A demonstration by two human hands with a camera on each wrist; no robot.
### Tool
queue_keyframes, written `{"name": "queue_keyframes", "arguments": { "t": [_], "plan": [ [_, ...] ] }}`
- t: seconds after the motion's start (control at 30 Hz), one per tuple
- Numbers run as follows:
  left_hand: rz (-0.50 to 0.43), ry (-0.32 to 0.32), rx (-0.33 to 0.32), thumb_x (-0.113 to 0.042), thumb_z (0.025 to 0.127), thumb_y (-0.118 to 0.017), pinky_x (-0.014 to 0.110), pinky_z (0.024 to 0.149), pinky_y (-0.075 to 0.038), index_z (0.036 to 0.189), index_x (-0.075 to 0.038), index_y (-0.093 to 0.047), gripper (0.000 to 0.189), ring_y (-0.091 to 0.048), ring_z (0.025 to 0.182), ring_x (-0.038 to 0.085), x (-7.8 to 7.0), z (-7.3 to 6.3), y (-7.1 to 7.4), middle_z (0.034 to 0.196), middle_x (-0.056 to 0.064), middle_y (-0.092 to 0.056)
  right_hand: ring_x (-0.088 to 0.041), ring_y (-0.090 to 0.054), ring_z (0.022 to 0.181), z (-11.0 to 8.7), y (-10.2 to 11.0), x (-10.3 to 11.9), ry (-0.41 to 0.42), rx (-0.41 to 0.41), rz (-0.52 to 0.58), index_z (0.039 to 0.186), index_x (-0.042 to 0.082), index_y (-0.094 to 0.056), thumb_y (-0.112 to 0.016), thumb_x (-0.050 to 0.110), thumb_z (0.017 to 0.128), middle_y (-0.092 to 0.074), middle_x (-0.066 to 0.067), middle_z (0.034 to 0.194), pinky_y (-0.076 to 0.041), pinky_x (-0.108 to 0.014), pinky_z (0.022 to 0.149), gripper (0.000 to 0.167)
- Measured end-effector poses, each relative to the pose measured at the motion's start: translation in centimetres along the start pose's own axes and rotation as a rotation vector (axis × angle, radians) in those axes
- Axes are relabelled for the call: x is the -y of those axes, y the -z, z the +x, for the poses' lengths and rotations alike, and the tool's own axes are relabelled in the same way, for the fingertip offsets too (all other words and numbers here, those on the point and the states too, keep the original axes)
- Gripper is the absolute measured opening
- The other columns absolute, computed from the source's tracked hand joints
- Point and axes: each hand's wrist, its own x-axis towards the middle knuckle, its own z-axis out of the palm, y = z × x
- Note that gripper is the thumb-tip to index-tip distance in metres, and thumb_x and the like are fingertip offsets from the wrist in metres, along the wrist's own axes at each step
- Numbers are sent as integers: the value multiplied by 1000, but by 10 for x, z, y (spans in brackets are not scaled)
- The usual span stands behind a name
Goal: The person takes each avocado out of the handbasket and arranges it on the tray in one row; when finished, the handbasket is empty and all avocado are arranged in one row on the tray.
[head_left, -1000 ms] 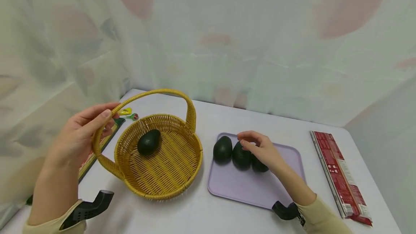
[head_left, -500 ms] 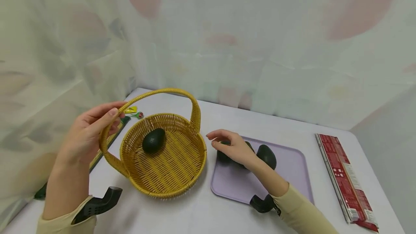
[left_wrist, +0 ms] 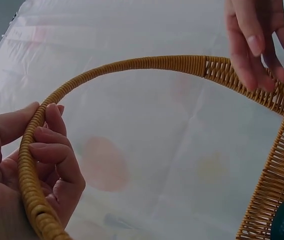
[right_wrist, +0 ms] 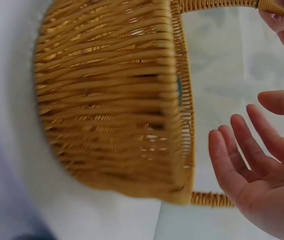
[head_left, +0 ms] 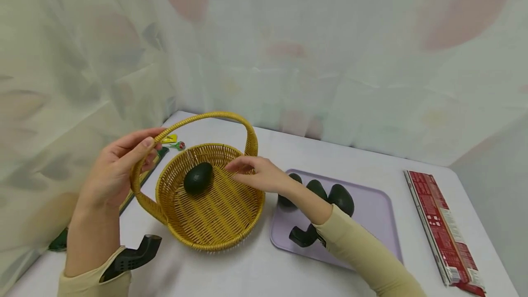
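Observation:
My left hand [head_left: 113, 168] grips the arched handle [head_left: 206, 116] of a yellow woven basket [head_left: 214, 228], its thumb and fingers curled round the handle in the left wrist view. Inside the basket, towards its left side, lies one dark green avocado [head_left: 198, 178]. My right hand [head_left: 263, 174] hovers over the basket's right rim, fingers loosely bent and holding nothing, as the right wrist view [right_wrist: 267, 170] also shows. To the right, a lilac tray [head_left: 371, 223] bears three more avocados [head_left: 341, 198] along its left part. My right forearm partly hides them.
Red printed packets [head_left: 443, 233] lie along the table's right side. Behind my left hand are a green-edged flat item [head_left: 158, 157] and a small yellow object [head_left: 170, 139]. A patterned curtain [head_left: 288, 77] hangs along the back and left.
My right hand has moved left from over the avocados on the tray to the basket's right rim, leaving those avocados in place. The left hand keeps its hold; the view has shifted slightly.

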Motion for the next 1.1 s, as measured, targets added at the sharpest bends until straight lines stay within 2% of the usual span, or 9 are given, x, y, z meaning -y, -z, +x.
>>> {"name": "queue_keyframes", "arguments": {
  "t": [0.33,0.47,0.57,0.63,0.77,0.8,0.87,0.97,1.1],
  "plan": [
    [6,10,5,0,101,-48,17,59,-46,120,2,-66,27,-51,72,12,0,0,3,87,6,-63,-12,-56,109,52,-13,25,-149,193,-58,130,11,-59,-64,26,96,-60,-2,122,-46,-24,89,38],
    [6,10,1,0,101,-48,18,59,-46,119,2,-67,26,-51,72,13,0,0,3,88,6,-64,-14,-60,95,68,-21,26,-249,220,-90,133,12,-56,-64,31,95,-57,-2,123,-51,-26,77,43],
    [1,10,-5,0,101,-49,18,59,-46,119,2,-67,26,-52,71,12,1,-1,2,88,6,-64,-17,-61,95,77,-26,24,-305,215,-76,138,10,-51,-62,31,97,-53,-7,133,-54,-32,75,48],
    [-3,13,-9,-1,101,-49,17,59,-46,118,2,-67,26,-52,71,12,1,-1,1,87,6,-64,-15,-59,77,82,-28,22,-334,214,-54,141,9,-47,-61,30,97,-54,-11,134,-53,-33,69,50],
    [-10,15,-9,-1,101,-49,18,59,-46,118,2,-68,26,-52,71,12,1,-1,0,87,6,-65,-15,-45,58,91,-36,15,-361,227,-45,147,7,-40,-60,31,98,-53,-11,133,-46,-36,62,58],
    [-10,15,-7,-1,101,-48,18,59,-46,118,2,-67,26,-52,71,12,1,-1,0,87,6,-64,-13,-47,62,93,-39,13,-358,235,-76,148,7,-38,-59,33,98,-52,-10,135,-45,-34,65,61],
    [-8,14,-4,0,101,-48,18,58,-46,119,2,-67,26,-51,71,12,1,-2,-1,87,6,-64,-14,-57,89,96,-44,11,-330,261,-161,151,6,-33,-59,37,97,-45,-9,144,-47,-30,77,66],
    [-10,13,3,0,101,-48,18,58,-45,119,2,-67,26,-51,71,12,2,-1,-1,88,6,-64,-17,-44,128,99,-51,8,-261,308,-267,151,5,-31,-59,40,95,-33,-11,153,-42,-24,94,72],
    [-13,14,7,0,101,-48,18,59,-46,120,2,-66,27,-51,71,12,2,-1,-2,88,6,-64,-15,-44,127,99,-56,7,-174,371,-274,145,7,-41,-64,39,93,-42,-7,145,-40,-21,95,65]
  ]
}}
